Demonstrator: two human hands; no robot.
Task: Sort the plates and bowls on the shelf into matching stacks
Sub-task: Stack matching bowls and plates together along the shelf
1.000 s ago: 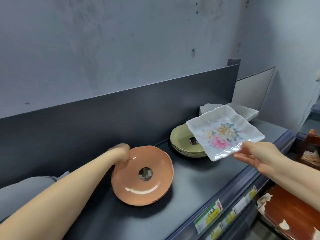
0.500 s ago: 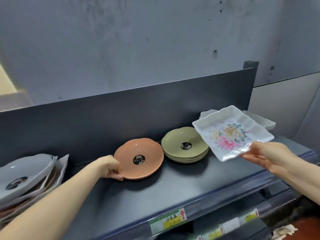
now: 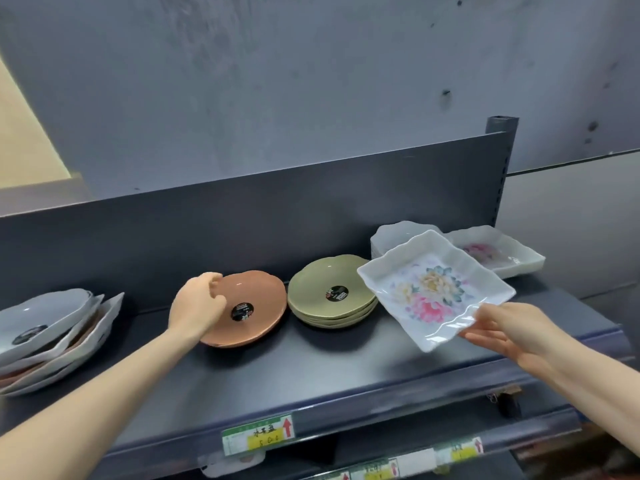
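Observation:
My right hand (image 3: 509, 332) holds a white square dish with a flower print (image 3: 434, 289) by its near edge, tilted above the shelf's right part. My left hand (image 3: 197, 306) rests on the left rim of an orange round plate (image 3: 252, 306) that lies on the dark shelf (image 3: 311, 368); the fingers curl over the rim. To the right of it sits a stack of green plates (image 3: 332, 296). Behind the held dish stand a stack of white dishes (image 3: 391, 237) and another flower-print dish (image 3: 498, 254). A mixed pile of white and brown dishes (image 3: 52, 337) leans at the far left.
A dark back panel (image 3: 277, 216) closes the shelf behind the plates, with an upright post (image 3: 500, 161) at its right end. Price labels (image 3: 258, 436) hang on the front edge. A lower shelf shows beneath.
The view has swung left and pulled back, showing the mixed pile at the left. My left hand has shifted up along the orange plate's rim. The flower dish stays held on the right.

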